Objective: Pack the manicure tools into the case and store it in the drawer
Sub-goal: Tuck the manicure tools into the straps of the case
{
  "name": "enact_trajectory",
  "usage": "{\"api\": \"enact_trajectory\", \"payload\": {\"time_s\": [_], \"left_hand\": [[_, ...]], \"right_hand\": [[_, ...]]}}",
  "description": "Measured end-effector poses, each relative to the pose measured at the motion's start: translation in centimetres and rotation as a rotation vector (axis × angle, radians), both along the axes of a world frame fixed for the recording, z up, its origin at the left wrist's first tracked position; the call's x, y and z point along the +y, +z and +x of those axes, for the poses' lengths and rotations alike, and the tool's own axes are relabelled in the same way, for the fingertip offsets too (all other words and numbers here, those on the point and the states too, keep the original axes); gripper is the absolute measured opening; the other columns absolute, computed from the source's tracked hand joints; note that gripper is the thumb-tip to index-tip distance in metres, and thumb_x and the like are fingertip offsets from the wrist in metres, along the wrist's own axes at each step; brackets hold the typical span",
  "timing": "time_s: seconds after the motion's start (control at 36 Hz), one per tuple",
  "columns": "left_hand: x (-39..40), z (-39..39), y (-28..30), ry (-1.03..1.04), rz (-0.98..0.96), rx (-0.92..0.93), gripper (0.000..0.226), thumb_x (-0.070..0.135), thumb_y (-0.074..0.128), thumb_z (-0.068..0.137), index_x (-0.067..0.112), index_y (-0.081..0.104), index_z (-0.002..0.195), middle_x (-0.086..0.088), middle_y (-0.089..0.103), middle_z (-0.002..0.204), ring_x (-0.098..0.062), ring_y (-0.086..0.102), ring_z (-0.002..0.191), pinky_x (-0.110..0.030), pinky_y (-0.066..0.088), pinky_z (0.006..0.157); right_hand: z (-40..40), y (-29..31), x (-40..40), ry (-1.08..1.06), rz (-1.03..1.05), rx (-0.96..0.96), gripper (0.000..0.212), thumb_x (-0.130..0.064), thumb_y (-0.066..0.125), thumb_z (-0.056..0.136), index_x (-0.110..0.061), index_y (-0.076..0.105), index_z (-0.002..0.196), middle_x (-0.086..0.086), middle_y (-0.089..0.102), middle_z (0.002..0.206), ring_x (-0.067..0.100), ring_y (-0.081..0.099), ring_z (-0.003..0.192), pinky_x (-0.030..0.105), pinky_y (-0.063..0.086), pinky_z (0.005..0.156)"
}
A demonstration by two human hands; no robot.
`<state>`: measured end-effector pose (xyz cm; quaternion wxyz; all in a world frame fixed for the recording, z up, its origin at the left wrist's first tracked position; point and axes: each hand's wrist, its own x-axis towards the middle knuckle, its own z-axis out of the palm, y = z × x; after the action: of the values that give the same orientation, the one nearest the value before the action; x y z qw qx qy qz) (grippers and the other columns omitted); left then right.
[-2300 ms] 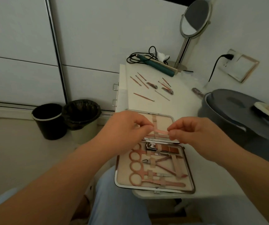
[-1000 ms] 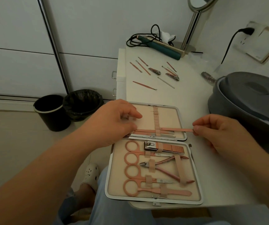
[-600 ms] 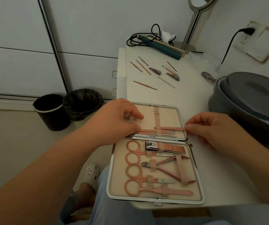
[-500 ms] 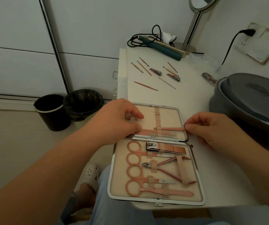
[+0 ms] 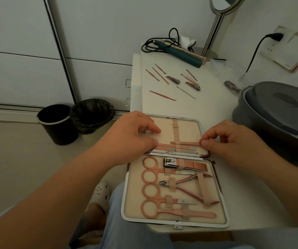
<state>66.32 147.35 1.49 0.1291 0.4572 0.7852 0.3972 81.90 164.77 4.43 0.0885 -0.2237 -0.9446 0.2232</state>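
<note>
An open beige manicure case (image 5: 223, 203) with a silver rim lies at the near edge of the white table (image 5: 211, 106). Its near half holds pink scissors (image 5: 155, 178), a clipper (image 5: 184, 163) and nippers (image 5: 186, 184) under straps. My right hand (image 5: 234, 139) pinches the end of a thin pink tool (image 5: 187, 143) that lies under the strap (image 5: 175, 133) in the far half. My left hand (image 5: 132, 139) rests on that half's left side, thumb and fingers curled on the lining. Several loose tools (image 5: 162, 95) and two small clippers (image 5: 173, 79) lie farther back.
A grey lidded tub (image 5: 277, 112) stands at the right. A hair straightener with its cord (image 5: 178, 52) and a mirror stand (image 5: 214, 27) are at the back. Two black bins (image 5: 58, 123) sit on the floor at the left, beside drawer handles (image 5: 128, 83).
My right hand has pushed the thin pink tool leftward under the strap, so its end now sits inside the case rim. My left hand has stayed on the far half.
</note>
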Motion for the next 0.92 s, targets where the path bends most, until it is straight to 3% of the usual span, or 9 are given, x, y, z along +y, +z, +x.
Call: {"api": "enact_trajectory", "payload": {"time_s": [0.17, 0.25, 0.33, 0.47, 0.61, 0.92], "left_hand": [[-0.1, 0.3, -0.1, -0.013, 0.037, -0.034, 0.031, 0.021, 0.067, 0.075, 0.048, 0.058, 0.088, 0.025, 0.045, 0.104, 0.023, 0.036, 0.095, 0.011, 0.024, 0.071], [-0.1, 0.4, -0.2, -0.026, 0.017, -0.037, 0.032, 0.021, 0.063, 0.079, 0.051, 0.058, 0.091, 0.027, 0.041, 0.106, 0.014, 0.036, 0.101, 0.002, 0.030, 0.076], [-0.1, 0.5, -0.4, -0.018, 0.008, -0.057, 0.027, 0.023, 0.061, 0.082, 0.046, 0.064, 0.095, 0.024, 0.039, 0.109, 0.009, 0.034, 0.103, -0.003, 0.028, 0.081], [-0.3, 0.7, -0.3, -0.017, 0.002, -0.078, 0.018, 0.029, 0.060, 0.082, 0.044, 0.067, 0.090, 0.027, 0.037, 0.109, 0.008, 0.032, 0.108, -0.003, 0.027, 0.083], [-0.4, 0.6, -0.3, -0.020, -0.032, -0.036, 0.016, 0.036, 0.059, 0.079, 0.048, 0.066, 0.085, 0.030, 0.036, 0.109, 0.004, 0.030, 0.113, -0.019, 0.028, 0.093], [-0.5, 0.6, -0.8, 0.025, 0.016, -0.029, 0.022, 0.053, 0.055, 0.068, 0.046, 0.068, 0.083, 0.032, 0.040, 0.111, 0.010, 0.033, 0.107, -0.022, 0.033, 0.091]], "right_hand": [[-1.2, 0.4, -0.1, 0.037, -0.019, -0.073, 0.016, -0.030, 0.064, 0.080, -0.035, 0.060, 0.066, -0.016, 0.052, 0.081, -0.001, 0.048, 0.069, 0.010, 0.030, 0.054], [-1.9, 0.7, -0.5, 0.084, -0.036, -0.132, 0.020, -0.027, 0.061, 0.084, -0.033, 0.059, 0.065, -0.014, 0.055, 0.077, -0.005, 0.055, 0.066, 0.008, 0.039, 0.046], [-2.5, 0.8, -0.9, 0.114, -0.015, -0.154, 0.023, -0.027, 0.059, 0.085, -0.032, 0.059, 0.063, -0.012, 0.057, 0.073, 0.001, 0.056, 0.064, 0.010, 0.039, 0.050], [-2.8, 0.8, -1.2, 0.109, -0.022, -0.126, 0.021, -0.030, 0.061, 0.084, -0.034, 0.059, 0.063, -0.013, 0.056, 0.070, -0.002, 0.054, 0.063, 0.009, 0.036, 0.051], [-2.2, 0.2, -0.9, 0.071, -0.094, -0.092, 0.014, -0.032, 0.061, 0.083, -0.033, 0.060, 0.069, -0.013, 0.056, 0.081, 0.006, 0.056, 0.074, 0.013, 0.042, 0.058], [-1.8, -0.2, -1.9, 0.103, -0.009, 0.032, 0.013, -0.037, 0.062, 0.079, -0.043, 0.060, 0.068, -0.017, 0.054, 0.088, 0.004, 0.050, 0.087, 0.020, 0.044, 0.071]]}}
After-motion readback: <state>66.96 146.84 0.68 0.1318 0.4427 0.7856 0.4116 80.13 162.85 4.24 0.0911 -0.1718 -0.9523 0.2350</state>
